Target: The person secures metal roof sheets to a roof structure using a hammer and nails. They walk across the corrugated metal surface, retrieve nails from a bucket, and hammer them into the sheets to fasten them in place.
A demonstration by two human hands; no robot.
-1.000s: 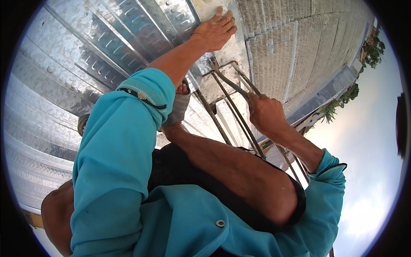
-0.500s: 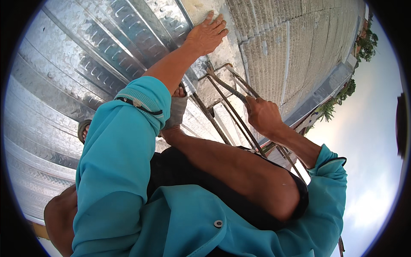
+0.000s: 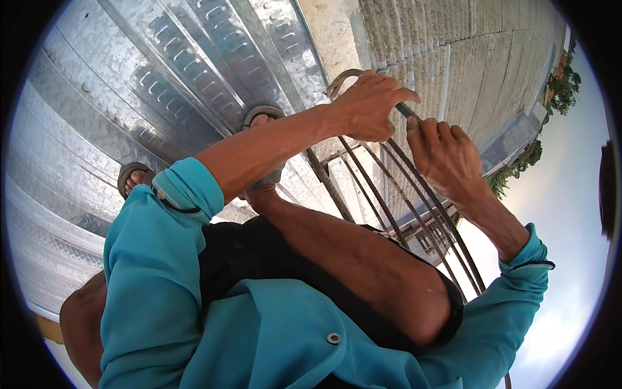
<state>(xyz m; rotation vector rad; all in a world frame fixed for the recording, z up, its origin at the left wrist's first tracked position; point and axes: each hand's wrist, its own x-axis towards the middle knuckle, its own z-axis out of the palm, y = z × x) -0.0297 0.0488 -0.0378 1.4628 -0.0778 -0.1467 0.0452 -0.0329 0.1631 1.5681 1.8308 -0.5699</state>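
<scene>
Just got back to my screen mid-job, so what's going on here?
A person's right hand grips one end of a curved bar. The left hand covers part of the bar; whether it grips is unclear. Rods show below the hands in the view, and a sandaled foot rests on ribbed metal sheeting.

No text, label, brand, number or sign can be read.
</scene>
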